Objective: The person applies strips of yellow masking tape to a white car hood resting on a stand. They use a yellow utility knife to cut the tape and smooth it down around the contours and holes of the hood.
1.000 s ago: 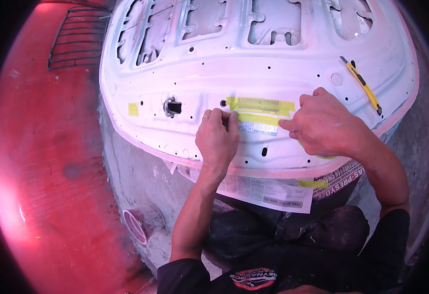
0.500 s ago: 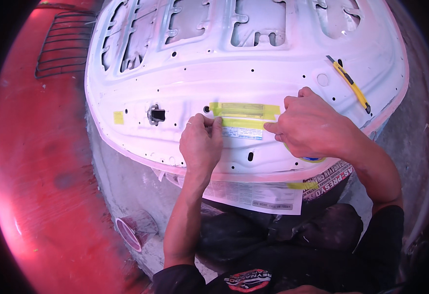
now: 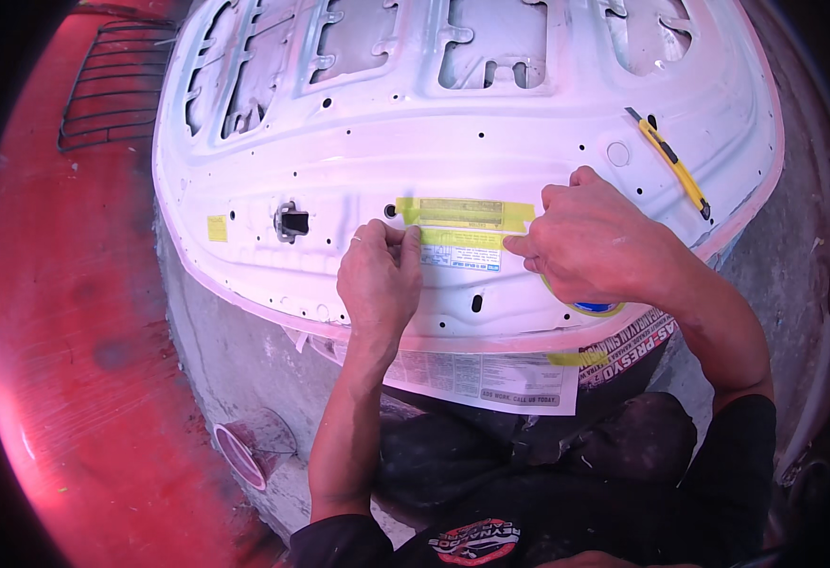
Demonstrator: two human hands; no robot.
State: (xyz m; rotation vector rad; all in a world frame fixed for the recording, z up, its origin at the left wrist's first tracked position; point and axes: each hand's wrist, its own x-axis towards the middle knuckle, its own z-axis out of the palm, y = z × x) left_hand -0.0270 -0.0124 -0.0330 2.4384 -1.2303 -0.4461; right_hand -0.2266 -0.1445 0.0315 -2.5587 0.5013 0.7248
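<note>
A white-painted car panel (image 3: 339, 161) with cut-outs and small holes lies before me. Yellow masking tape (image 3: 415, 210) covers one printed label on it. Just below, a second strip of yellow masking tape (image 3: 472, 239) crosses the upper part of a white and blue label (image 3: 476, 257). My left hand (image 3: 382, 275) is closed, thumb and fingertips pinching this strip's left end. My right hand (image 3: 599, 241) is closed round a roll of masking tape (image 3: 597, 307), mostly hidden beneath it, its blue core showing. One right finger touches the strip's right end.
A yellow box cutter (image 3: 672, 166) rests on the panel at right, its blade out. Printed paper (image 3: 490, 379) hangs at the near edge. A red cup (image 3: 244, 457) lies tipped at lower left. A black wire rack (image 3: 116, 80) sits on the red surface (image 3: 64, 331).
The lower tape strip now lies closer to the label, whose print shows through it. Both hands keep their places on the tape. The whole view has shifted slightly.
</note>
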